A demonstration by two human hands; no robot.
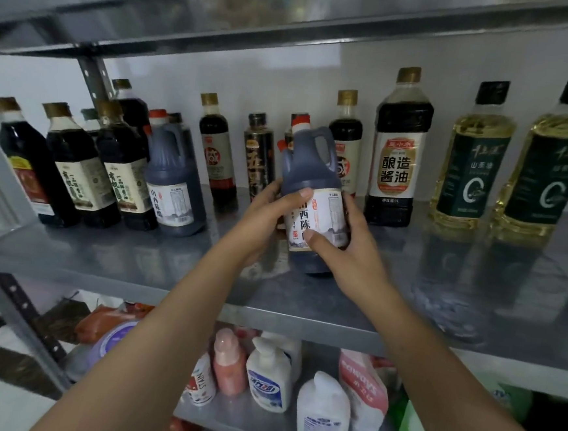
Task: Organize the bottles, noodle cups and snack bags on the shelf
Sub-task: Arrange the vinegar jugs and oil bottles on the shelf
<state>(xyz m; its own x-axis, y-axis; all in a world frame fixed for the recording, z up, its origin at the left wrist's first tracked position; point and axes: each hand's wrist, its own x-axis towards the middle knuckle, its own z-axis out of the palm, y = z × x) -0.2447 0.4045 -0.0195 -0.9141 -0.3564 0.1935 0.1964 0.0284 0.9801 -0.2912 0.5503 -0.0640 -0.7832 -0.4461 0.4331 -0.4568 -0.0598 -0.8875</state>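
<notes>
Quick count, using the tall soy bottle with the white-and-gold label as my marker.

Right of it: two yellow oil bottles.

Left of it: six more gold-capped dark bottles, so seven counting the marker. There's one black printed bottle. Two red-capped jugs: one handled jug just left of the marker, the second well off to the left. A third red cap peeks out behind the nearer one, can't tell what it's on. The far-left bunch hides a couple of dark caps too.

Below the marker: two white pump bottles for sure, maybe a third behind, plus one pink bottle.
</notes>
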